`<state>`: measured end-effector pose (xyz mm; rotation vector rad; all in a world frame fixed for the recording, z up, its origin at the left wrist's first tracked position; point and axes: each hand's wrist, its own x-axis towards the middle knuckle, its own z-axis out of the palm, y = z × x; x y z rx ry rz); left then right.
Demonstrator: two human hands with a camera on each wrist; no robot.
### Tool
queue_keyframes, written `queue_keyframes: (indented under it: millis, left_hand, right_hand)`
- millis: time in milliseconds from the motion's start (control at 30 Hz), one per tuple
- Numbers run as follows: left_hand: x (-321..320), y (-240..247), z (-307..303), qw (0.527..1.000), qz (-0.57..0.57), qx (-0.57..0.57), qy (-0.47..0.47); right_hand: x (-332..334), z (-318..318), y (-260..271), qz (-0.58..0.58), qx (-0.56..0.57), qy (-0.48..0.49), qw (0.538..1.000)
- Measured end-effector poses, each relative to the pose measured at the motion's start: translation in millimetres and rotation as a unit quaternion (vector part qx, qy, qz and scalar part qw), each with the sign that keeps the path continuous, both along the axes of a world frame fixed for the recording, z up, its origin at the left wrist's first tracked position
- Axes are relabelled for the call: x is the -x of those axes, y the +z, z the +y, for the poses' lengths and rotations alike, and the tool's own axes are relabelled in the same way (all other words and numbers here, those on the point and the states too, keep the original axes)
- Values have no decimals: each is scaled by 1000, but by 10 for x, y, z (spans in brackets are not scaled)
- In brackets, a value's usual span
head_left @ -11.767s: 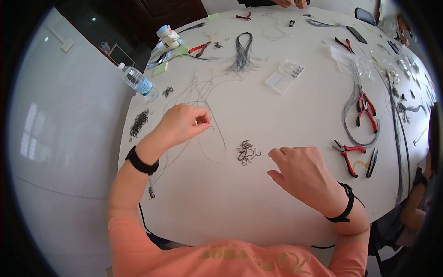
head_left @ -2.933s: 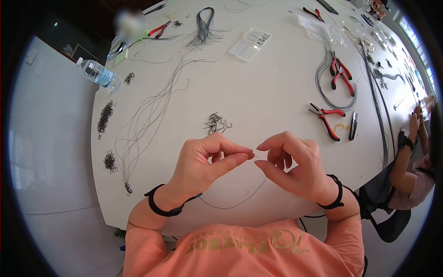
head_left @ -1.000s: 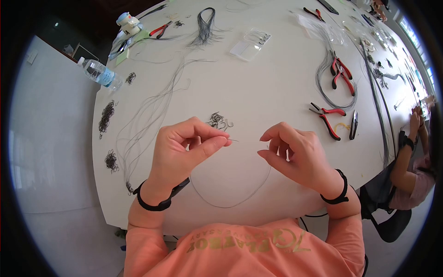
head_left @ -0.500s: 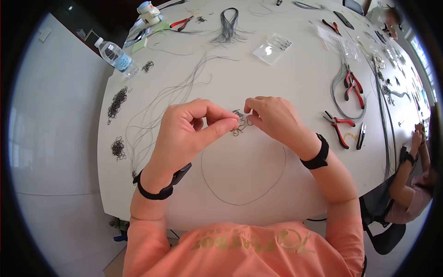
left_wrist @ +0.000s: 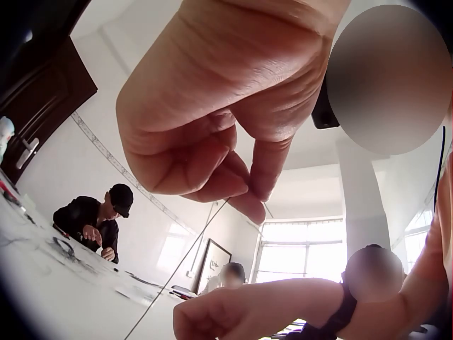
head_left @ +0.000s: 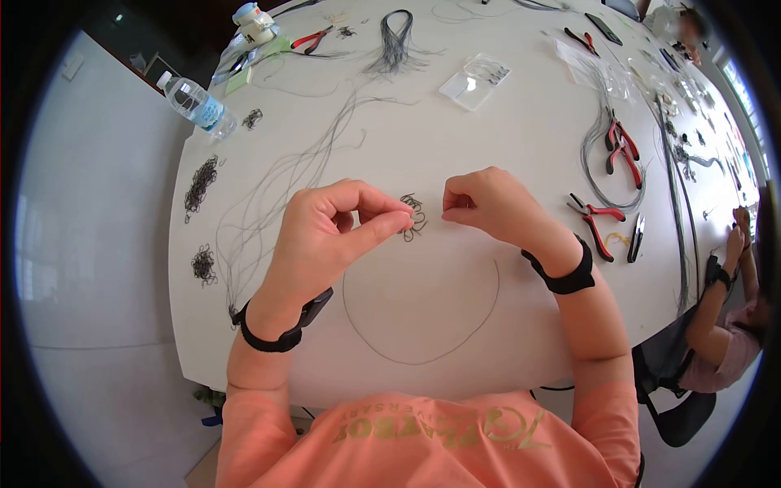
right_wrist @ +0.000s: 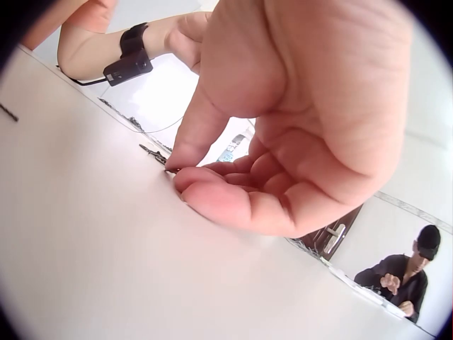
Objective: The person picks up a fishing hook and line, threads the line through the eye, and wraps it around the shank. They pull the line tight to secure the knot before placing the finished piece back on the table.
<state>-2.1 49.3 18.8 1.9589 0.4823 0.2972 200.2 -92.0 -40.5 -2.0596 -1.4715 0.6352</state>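
Observation:
In the head view, my left hand pinches a thin grey line between thumb and forefinger. The line hangs below in a wide curve, its far end loose near my right wrist. A pile of small dark hooks lies at the left fingertips, partly hidden by them. My right hand is just right of the pile, thumb and forefinger together. In the right wrist view those fingertips pinch a small dark piece, apparently a hook. The left wrist view shows the line running down from the left hand.
More hook piles and long loose lines lie on the left, near a water bottle. A clear box stands beyond the hands. Red-handled pliers and a black tool lie right. Other people sit around the table.
Since a second ago, my right hand went to the hook pile, closed its fingertips and drew slightly right. My left hand has stayed pinched on the line. The head view has shifted.

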Motion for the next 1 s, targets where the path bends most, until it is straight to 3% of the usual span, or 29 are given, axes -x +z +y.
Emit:
queue_keyframes:
  millis: [167, 233, 267, 333, 433, 467, 533, 767, 900, 967, 1000]
  left_hand:
    - [-17, -22, -6, 999, -8, 32, 8]
    - [-41, -3, -50, 983, -82, 159, 30]
    - [-41, -16, -53, 983, -83, 158, 33]
    - [-48, -66, -48, 965, -125, 228, 39]
    - [-55, -108, -129, 955, -142, 257, 38]
    - [-46, -119, -130, 955, -142, 258, 37]
    - [-22, -133, -123, 940, -152, 306, -6]
    - [17, -115, -150, 940, -116, 320, -22]
    - [23, -124, -141, 908, -127, 399, -22]
    - [16, -126, -150, 898, -132, 419, -28]
    - [12, -137, -169, 913, -125, 388, -17]
  right_hand:
    - [28, -199, 464, 50, -99, -33, 993]
    - [149, -271, 675, 105, -203, -64, 971]
    - [212, -286, 697, 106, -203, -59, 972]
    - [336, -301, 721, 134, -339, -56, 930]
    - [458, -300, 699, 102, -343, -6, 934]
    - [494, -234, 628, 94, -396, -8, 913]
    - [515, -212, 595, 72, -399, -21, 914]
    - [554, -196, 557, 33, -409, -39, 911]
    - [531, -176, 538, -18, -417, -42, 908]
    - [492, -131, 472, -122, -487, -13, 865]
    - [489, -131, 474, -123, -487, -14, 865]
